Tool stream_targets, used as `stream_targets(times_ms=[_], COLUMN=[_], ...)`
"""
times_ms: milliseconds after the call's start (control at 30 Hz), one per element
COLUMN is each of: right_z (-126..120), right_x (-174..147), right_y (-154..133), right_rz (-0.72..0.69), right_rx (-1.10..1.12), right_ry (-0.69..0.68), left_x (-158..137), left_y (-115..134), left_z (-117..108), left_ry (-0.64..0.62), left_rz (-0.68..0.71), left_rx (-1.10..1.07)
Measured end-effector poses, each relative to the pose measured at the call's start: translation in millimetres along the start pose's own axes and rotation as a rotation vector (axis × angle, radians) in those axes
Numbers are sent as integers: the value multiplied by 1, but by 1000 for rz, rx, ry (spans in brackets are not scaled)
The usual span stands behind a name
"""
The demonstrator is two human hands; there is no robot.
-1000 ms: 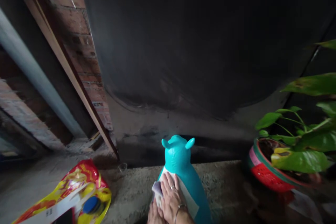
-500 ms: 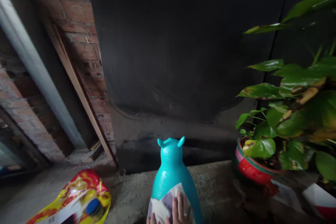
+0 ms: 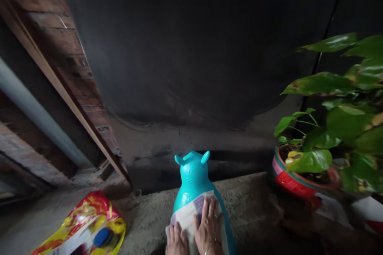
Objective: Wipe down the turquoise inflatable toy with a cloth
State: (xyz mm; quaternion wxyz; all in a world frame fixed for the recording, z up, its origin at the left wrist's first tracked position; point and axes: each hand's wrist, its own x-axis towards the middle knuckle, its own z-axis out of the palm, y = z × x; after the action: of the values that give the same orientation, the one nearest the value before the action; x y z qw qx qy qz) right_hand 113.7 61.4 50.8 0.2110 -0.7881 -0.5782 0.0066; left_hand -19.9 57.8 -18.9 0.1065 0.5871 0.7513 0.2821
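Rough concrete ledge [image 3: 245, 203], brick wall [image 3: 60, 48]

We can't read any text here. The yellow-red pouch [image 3: 86, 227] at the ledge's [image 3: 248, 199] left end carries print and a white label strip, all too blurred to make out.

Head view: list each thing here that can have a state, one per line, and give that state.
Toy: upright on the ledge, facing away.
Cloth: spread flat on the toy's back.
Left hand: flat on the cloth.
Right hand: flat on the cloth, fingers spread, ring on.
Pouch: lying on its side, blue cap on.
Pot: upright, holding a leafy plant.
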Motion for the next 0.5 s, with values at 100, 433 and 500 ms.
stream_targets(times_ms=[100,433,500], right_z=[4,-2,-5], right_x=[24,43,36], right_y=[-1,-11,-11], right_rz=[-27,-4,-9], right_rx=[-6,-127,-138], right_ry=[-12,-48,-67], left_x=[18,34,31], left_y=[20,38,32], left_z=[-4,-7,-7], left_ry=[-96,-182,-195], left_rz=[-1,-5,12], left_rx=[18,62,133])
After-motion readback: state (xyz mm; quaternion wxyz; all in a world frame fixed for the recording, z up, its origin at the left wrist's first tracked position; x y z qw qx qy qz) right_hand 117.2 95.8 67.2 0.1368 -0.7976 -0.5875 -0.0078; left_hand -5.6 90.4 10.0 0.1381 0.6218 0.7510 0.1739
